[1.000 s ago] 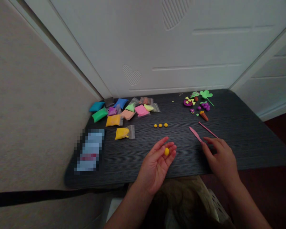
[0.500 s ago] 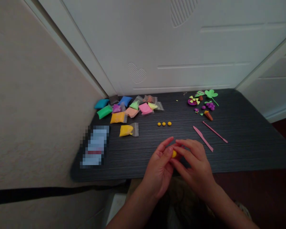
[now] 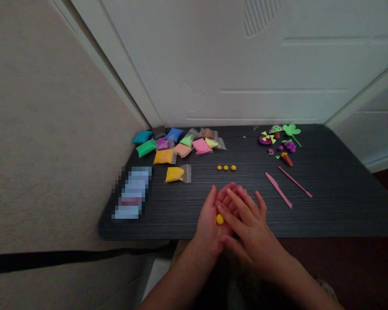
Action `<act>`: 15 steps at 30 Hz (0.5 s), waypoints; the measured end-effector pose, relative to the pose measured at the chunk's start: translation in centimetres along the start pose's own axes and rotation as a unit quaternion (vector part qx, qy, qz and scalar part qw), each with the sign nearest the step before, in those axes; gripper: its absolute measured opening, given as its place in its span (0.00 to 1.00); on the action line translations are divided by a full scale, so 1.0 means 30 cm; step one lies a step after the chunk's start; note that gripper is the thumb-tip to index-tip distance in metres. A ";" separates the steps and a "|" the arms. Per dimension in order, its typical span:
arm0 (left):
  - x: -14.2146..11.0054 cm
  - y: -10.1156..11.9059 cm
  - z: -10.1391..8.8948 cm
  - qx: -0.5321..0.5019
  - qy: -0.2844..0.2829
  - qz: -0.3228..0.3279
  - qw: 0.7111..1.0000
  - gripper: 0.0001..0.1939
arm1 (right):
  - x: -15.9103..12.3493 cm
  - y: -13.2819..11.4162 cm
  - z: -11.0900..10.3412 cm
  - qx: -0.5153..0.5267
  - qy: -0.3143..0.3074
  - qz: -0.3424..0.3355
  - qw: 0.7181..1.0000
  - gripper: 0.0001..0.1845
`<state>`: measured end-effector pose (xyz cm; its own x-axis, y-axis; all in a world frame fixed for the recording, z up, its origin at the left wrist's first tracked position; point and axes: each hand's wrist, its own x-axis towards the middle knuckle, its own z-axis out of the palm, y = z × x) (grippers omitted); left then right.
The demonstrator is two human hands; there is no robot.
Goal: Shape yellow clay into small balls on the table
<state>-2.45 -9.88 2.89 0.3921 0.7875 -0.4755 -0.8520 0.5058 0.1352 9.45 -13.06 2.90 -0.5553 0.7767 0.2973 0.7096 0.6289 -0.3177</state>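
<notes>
A small yellow clay ball rests on the upturned palm of my left hand, whose fingers are stretched out and cupped. My right hand lies across the left fingers, its own fingers spread, with the index fingertip close beside the ball; whether it touches the ball I cannot tell. Beyond my hands, three smaller yellow clay balls sit in a row on the dark table. An opened bag of yellow clay lies to their left.
Several bags of coloured clay cluster at the back left, near a blurred phone-like rectangle. On the right lie a pink plastic knife, a thin pink stick tool and small clay figures, among them purple grapes and a carrot-like piece.
The yellow ball has gone from between the fingers of both hands to my left palm. My left hand has opened out, and the right fingers have straightened over it. The view has shifted slightly.
</notes>
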 end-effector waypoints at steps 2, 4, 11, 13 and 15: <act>0.006 0.002 -0.006 -0.001 -0.012 0.015 1.000 0.19 | -0.006 0.006 -0.004 0.015 0.009 0.012 1.000 0.29; 0.010 -0.015 -0.005 0.012 -0.037 0.024 0.999 0.19 | 0.002 0.012 -0.008 0.053 0.058 0.036 0.996 0.28; 0.003 -0.118 0.033 0.119 -0.053 0.214 0.968 0.28 | 0.104 -0.006 0.041 0.101 0.106 0.012 0.989 0.32; -0.006 -0.094 0.037 0.144 -0.064 0.215 0.964 0.32 | 0.110 -0.025 0.061 0.102 0.082 0.004 0.991 0.35; -0.016 -0.062 0.040 0.187 -0.075 0.154 0.967 0.35 | 0.103 -0.050 0.066 0.113 0.059 -0.019 0.992 0.38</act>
<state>-0.66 -10.78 3.91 0.2097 0.9490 -0.2354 -0.7619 0.3095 0.5690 5.79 -11.53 2.51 -0.5155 0.7509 0.4128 0.5658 0.6601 -0.4941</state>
